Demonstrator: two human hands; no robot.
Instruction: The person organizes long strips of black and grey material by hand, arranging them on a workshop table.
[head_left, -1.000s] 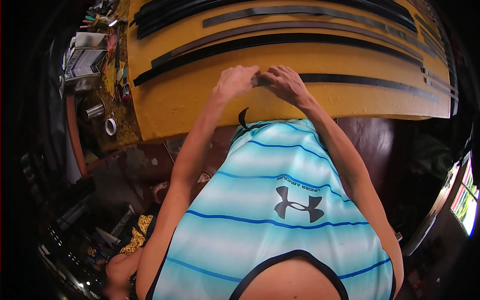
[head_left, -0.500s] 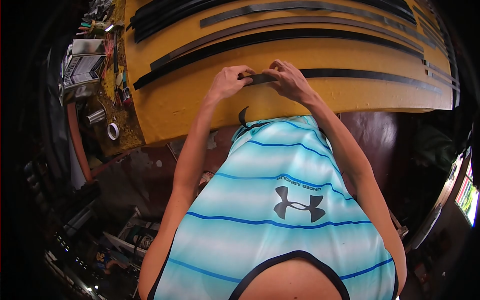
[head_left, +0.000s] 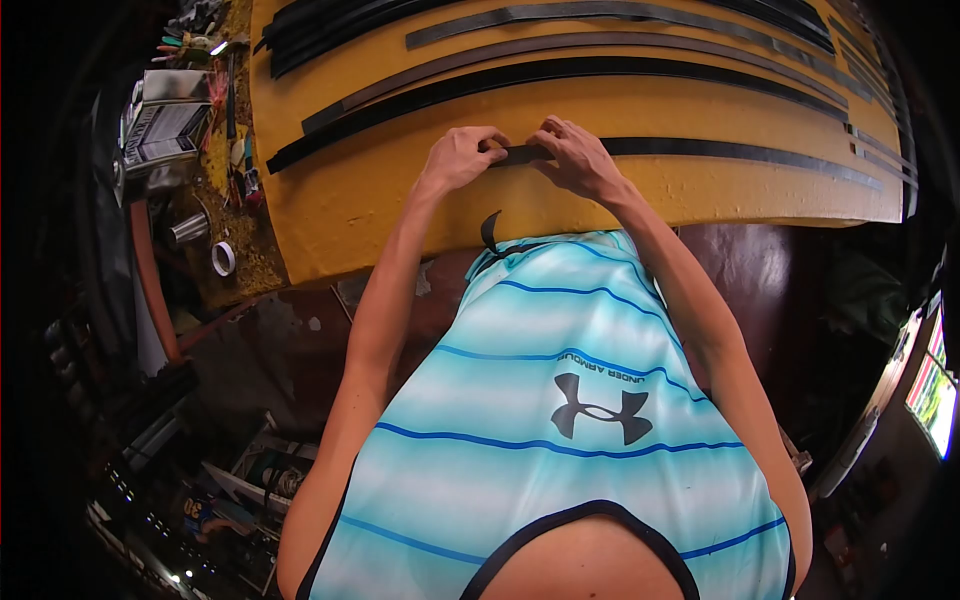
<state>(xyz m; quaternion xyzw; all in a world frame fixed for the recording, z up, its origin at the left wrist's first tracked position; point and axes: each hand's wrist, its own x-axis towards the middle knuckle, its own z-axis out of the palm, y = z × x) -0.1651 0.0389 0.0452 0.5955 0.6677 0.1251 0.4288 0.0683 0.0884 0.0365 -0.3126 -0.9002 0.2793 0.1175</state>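
Note:
A long, flat black strip, which looks like leather, lies along the near part of the yellow-topped table. Its left end is between my two hands. My left hand pinches the very end of the strip, with thumb and fingers together. A short way to the right, my right hand grips the same strip with curled fingers. The fingertips partly cover the strip there. Just beyond both hands runs another black strip, and past it a brown strip.
More dark strips are piled at the table's far left. A side bench on the left carries a metal can, a metal cup, a white tape roll and several tools. A person is far off at lower left.
Both hands stay on the strip's end, with only slight shifts of the fingers. The view has moved a little; the strips lie as before.

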